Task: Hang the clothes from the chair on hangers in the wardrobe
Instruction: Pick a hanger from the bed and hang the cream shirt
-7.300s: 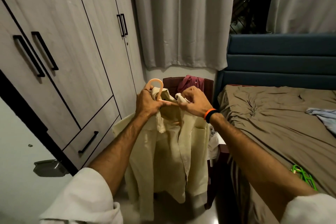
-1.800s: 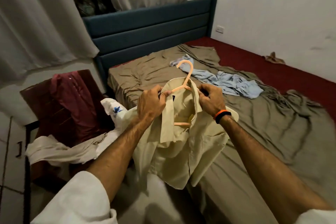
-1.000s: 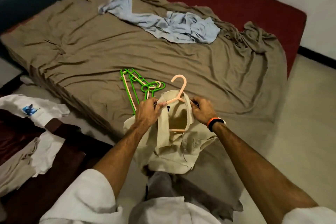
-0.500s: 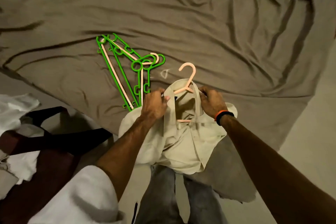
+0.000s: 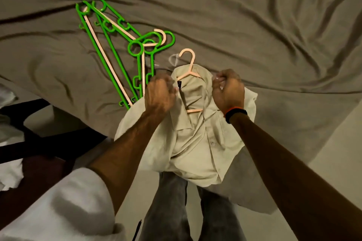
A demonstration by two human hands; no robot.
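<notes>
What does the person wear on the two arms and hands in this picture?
Both forearms are bare. The left arm has a white sleeve pushed up near the elbow. The right arm shows only a corner of white sleeve at the picture's bottom right edge. On the right wrist sits a black band with an orange edge. The left hand and right hand wear no gloves, and no rings are visible.

Both arms reach forward and down from white rolled sleeves, forearms bare, converging toward the middle. The left hand (image 5: 159,94) is curled into a tight grip on the cream shirt (image 5: 197,139) at the left side of its collar — knuckles up, slightly blurred. The right hand (image 5: 228,89) is likewise curled, fingers pinching the collar's right side, with an orange-and-black band (image 5: 236,112) on its wrist. The two hands sit level, near one another — apart, not touching.
</notes>
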